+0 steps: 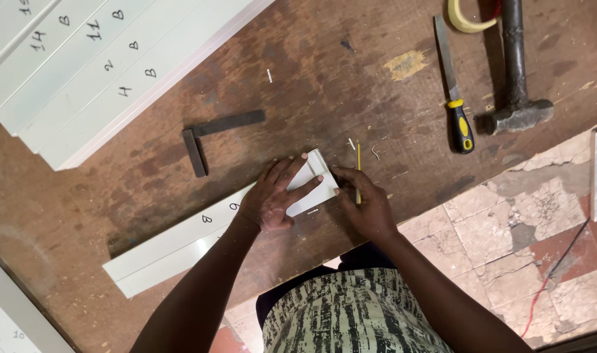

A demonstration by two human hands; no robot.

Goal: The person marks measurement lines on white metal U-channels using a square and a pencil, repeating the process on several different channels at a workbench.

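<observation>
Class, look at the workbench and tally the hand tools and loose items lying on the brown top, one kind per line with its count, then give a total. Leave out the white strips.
Try square: 1
Chisel with yellow and black handle: 1
Hammer: 1
Roll of tape, partly cut off by the frame: 1
Pencil, held in the right hand: 1
Total: 5

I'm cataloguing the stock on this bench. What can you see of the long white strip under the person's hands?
The white strip is a long, flat moulding, painted or plastic-looking, with a stepped profile along its length. It lies diagonally on the brown wooden bench, its lower end near the bench edge. Handwritten marks sit on its face. The left hand presses flat on its upper end; the right hand, holding a yellow pencil, touches that squarely cut end.
</observation>
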